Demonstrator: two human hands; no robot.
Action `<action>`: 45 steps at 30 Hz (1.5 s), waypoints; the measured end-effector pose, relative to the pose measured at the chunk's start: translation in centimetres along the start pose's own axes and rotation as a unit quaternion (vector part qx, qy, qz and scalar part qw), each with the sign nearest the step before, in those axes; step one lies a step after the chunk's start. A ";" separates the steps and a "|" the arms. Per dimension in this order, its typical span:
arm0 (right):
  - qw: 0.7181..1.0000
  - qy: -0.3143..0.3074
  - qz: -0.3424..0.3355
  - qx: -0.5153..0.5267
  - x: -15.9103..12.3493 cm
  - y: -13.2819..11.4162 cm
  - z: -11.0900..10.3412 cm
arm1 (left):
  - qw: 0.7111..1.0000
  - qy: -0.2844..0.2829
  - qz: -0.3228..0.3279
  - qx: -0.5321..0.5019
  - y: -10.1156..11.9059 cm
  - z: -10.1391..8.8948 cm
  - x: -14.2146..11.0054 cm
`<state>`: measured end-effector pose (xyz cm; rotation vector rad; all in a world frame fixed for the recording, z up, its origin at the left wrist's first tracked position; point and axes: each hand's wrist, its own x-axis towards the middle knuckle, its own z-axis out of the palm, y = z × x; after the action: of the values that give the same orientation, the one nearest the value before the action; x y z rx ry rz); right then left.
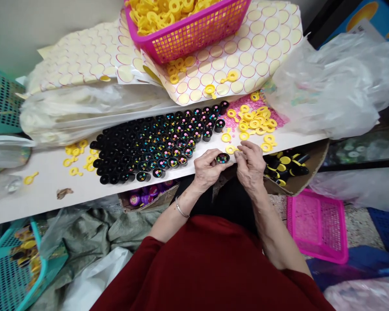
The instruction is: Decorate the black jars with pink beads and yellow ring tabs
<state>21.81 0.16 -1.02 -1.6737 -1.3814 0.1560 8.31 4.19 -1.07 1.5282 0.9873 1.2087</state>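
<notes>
My left hand (209, 167) is closed around a small black cup (222, 158), its open mouth turned up and coloured beads showing inside. My right hand (251, 166) sits just to the right, fingers bent together; whatever is between them is hidden. A yellow ring with a short handle (230, 149) lies by its fingertips, and I cannot tell whether they touch it. Left of my hands, many black cups (162, 163) stand upright in tight rows on the white table (84, 190); those toward the right hold coloured beads. A pile of yellow rings (257, 119) lies beyond my right hand.
Pink beads (235, 106) lie behind the yellow pile. A pink basket (188, 39) of yellow rings rests on sticker sheets (246, 56) at the back. Below the table edge are a cardboard box (311, 179) of black-and-yellow pieces and another pink basket (343, 233).
</notes>
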 end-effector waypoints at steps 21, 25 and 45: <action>0.637 -0.037 0.476 0.606 -0.6 -3.9 2.1 | 0.818 -0.351 0.164 0.424 6.8 -0.9 1.1; 0.626 -0.024 0.455 0.633 -0.8 -3.3 1.6 | 0.945 -0.251 0.077 0.193 6.1 -1.1 1.6; 0.521 0.003 0.432 0.736 0.3 -2.3 -0.7 | 0.890 -0.079 -0.315 -0.320 2.2 -1.9 0.3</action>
<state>20.73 -0.14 1.17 -0.5680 0.1105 1.4277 6.61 4.23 1.26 0.6826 0.7711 0.7987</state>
